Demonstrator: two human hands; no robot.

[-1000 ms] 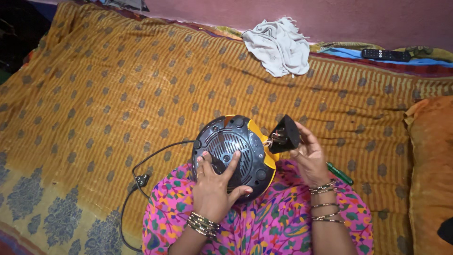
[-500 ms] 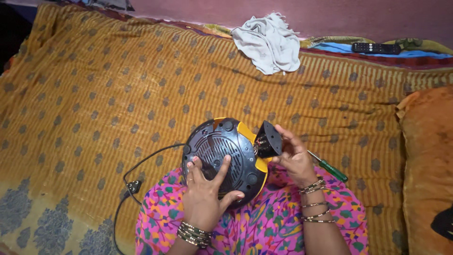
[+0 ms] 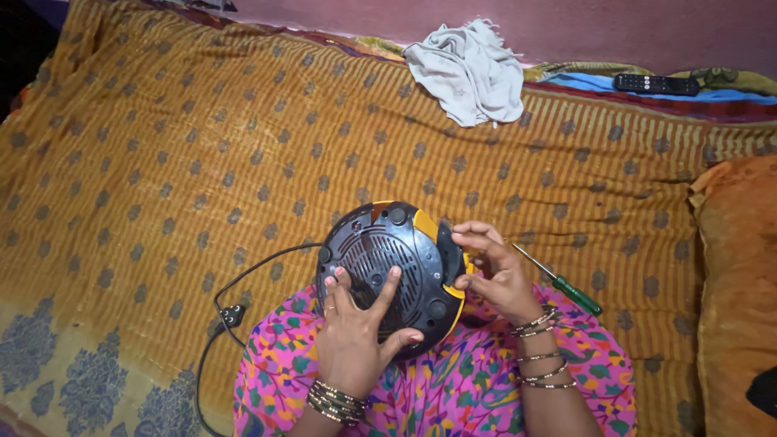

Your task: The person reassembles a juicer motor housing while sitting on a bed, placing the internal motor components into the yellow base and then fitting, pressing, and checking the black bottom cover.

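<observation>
A round black appliance [image 3: 388,259] with a yellow rim and a vented underside rests upside down on my lap, over pink floral cloth [image 3: 437,388]. My left hand [image 3: 356,332] lies flat on its slotted base, fingers spread. My right hand [image 3: 494,271] pinches the yellow rim at the right side; the small black part seen earlier is hidden behind my fingers. A black cord with a plug [image 3: 231,314] trails off to the left.
A green-handled screwdriver [image 3: 566,283] lies on the orange patterned bedspread [image 3: 202,162] just right of my right hand. A crumpled white cloth [image 3: 469,73] and a black remote [image 3: 655,83] lie at the far edge. An orange cushion [image 3: 736,267] is at the right.
My right hand has brought the small black part from beside the appliance in against its yellow rim. The left hand stays on the base.
</observation>
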